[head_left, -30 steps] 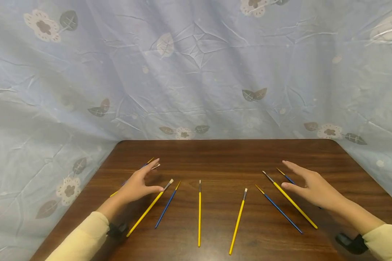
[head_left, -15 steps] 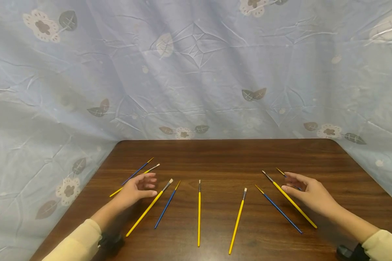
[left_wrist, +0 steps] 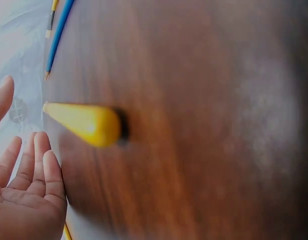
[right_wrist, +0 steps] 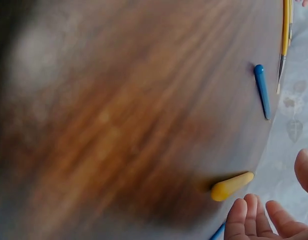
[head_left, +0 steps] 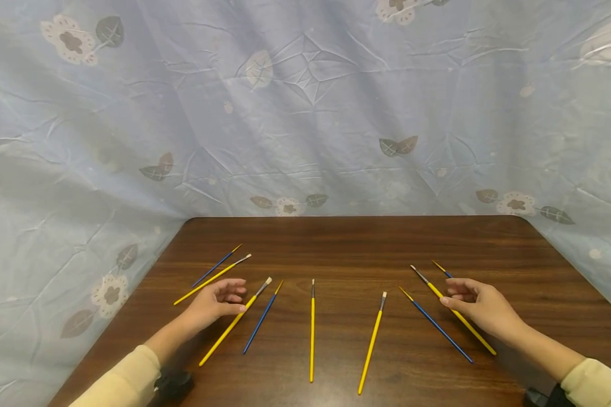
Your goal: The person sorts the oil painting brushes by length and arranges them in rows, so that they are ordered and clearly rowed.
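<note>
My left hand (head_left: 211, 302) hovers at the left brushes, its thumb over the handle of a yellow paintbrush (head_left: 224, 339) that lies on the table. In the left wrist view the fingers are loosely bent and apart from the thumb, with the yellow handle end (left_wrist: 101, 127) beside them. My right hand (head_left: 489, 305) is over another yellow paintbrush (head_left: 473, 330) and covers most of a blue paintbrush (head_left: 445, 272). Its fingers (right_wrist: 237, 215) and thumb are apart in the right wrist view, near a yellow handle (right_wrist: 231, 187). Neither hand holds anything.
Two paintbrushes, one blue (head_left: 211, 272) and one yellow (head_left: 203, 285), lie far left. Blue paintbrushes (head_left: 259, 325) (head_left: 440, 330) lie inward of each hand. Two yellow paintbrushes (head_left: 312, 339) (head_left: 370, 353) lie mid-table. A floral curtain (head_left: 305, 113) hangs behind the brown table (head_left: 336, 249).
Both hands have come down toward the table and back toward me, and their fingers have bent more. The two far left brushes are now uncovered. The brushes have not moved.
</note>
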`<state>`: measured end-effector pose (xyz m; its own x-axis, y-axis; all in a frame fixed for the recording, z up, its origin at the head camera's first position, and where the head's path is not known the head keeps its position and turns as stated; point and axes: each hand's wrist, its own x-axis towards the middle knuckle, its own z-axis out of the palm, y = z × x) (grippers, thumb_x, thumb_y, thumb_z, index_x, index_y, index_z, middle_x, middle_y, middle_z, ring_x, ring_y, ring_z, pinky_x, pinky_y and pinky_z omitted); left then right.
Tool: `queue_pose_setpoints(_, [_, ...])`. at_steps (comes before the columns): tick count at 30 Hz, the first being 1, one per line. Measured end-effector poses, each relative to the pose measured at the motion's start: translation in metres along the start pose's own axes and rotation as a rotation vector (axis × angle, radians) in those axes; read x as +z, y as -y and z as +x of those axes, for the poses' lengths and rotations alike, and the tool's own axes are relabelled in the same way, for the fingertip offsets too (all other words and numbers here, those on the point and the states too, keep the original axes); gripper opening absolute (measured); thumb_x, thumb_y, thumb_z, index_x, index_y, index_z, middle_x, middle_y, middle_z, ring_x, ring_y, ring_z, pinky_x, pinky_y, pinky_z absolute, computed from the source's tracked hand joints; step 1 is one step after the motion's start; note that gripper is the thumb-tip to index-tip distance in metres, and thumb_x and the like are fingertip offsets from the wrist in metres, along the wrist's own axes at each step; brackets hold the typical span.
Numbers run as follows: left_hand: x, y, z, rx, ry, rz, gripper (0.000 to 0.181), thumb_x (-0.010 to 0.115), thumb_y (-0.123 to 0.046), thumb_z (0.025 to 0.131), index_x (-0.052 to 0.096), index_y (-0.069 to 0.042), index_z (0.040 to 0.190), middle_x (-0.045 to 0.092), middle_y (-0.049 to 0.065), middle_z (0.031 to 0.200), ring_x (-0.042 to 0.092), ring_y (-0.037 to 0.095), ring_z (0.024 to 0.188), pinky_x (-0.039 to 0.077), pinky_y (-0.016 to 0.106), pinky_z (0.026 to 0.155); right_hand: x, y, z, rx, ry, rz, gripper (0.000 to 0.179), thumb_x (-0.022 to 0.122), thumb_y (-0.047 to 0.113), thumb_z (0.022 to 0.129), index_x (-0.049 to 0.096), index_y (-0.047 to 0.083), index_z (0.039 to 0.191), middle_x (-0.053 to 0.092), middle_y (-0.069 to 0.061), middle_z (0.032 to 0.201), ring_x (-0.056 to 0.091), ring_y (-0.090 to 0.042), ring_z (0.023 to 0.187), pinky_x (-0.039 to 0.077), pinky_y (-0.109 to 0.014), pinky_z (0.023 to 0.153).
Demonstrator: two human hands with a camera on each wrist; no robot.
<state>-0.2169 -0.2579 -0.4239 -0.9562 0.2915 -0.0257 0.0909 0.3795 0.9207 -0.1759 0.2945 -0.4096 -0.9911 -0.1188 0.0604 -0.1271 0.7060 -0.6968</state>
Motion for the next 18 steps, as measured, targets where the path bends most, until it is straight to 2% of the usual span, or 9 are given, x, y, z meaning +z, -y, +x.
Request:
queue_pose_setpoints(8, [0.002, 0.0, 0.002, 0.011, 0.037, 0.022, 0.059, 0.078, -0.012, 0.083, 0.052, 0.005, 0.133, 0.058, 0.019, 0.123, 0.055, 0.03, 0.104, 0.052, 0.027, 0.08, 0.0, -0.004, 0.002, 0.055, 0.078, 0.038, 0.065, 0.069, 0.037, 0.091, 0.051, -0.01, 0.131, 0.063, -0.014, 0.112, 0.059, -0.028, 0.099, 0.053, -0.027, 0.071])
queue_pose_setpoints(13, [0.003, 0.002, 0.004, 0.007, 0.03, 0.031, 0.056, 0.079, -0.01, 0.082, 0.055, 0.004, 0.13, 0.06, 0.017, 0.119, 0.056, 0.03, 0.102, 0.052, 0.027, 0.079, 0.0, -0.006, 0.004, 0.084, 0.119, 0.058, 0.066, 0.07, 0.037, 0.089, 0.05, -0.009, 0.133, 0.061, -0.011, 0.111, 0.057, -0.024, 0.099, 0.052, -0.025, 0.071])
queue_pose_setpoints(18, [0.005, 0.003, 0.005, 0.001, 0.013, 0.05, 0.052, 0.08, -0.009, 0.08, 0.059, 0.003, 0.126, 0.063, 0.014, 0.113, 0.057, 0.027, 0.098, 0.052, 0.026, 0.078, 0.002, -0.011, 0.006, 0.099, 0.125, 0.081, 0.065, 0.07, 0.036, 0.09, 0.05, -0.007, 0.135, 0.061, -0.01, 0.111, 0.056, -0.023, 0.099, 0.053, -0.026, 0.072])
